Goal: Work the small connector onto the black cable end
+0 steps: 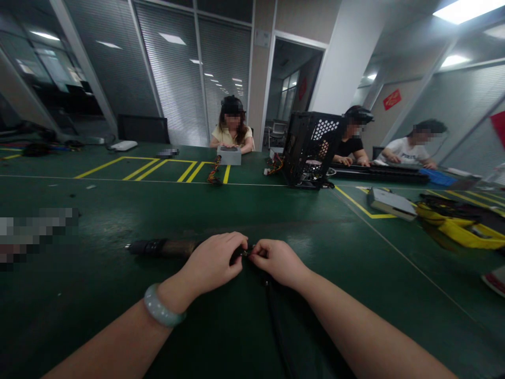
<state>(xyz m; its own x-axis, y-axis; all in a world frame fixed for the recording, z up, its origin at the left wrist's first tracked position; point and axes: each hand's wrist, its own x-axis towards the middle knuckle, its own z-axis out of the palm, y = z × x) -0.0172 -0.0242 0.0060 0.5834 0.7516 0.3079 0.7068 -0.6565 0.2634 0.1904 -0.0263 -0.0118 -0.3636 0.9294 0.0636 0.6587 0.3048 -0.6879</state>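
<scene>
A dark electric screwdriver (161, 247) lies lengthwise on the green table, its metal tip pointing left. My left hand (216, 261) is closed around its right end, with a pale green bangle on the wrist. Close beside it, my right hand (281, 261) is closed in a pinch at a small metallic part (245, 253) between the fingertips of both hands. What exactly the right fingers grip is too small to make out. From just below the right hand a black cable (274, 316) runs down towards the near edge of the view.
A black computer case (311, 150) stands at the back, right of centre. Across the table a person works at a grey power supply box (229, 156); two more people sit at the right. A flat grey box (391, 203) and a yellow bin (469, 229) are on the right.
</scene>
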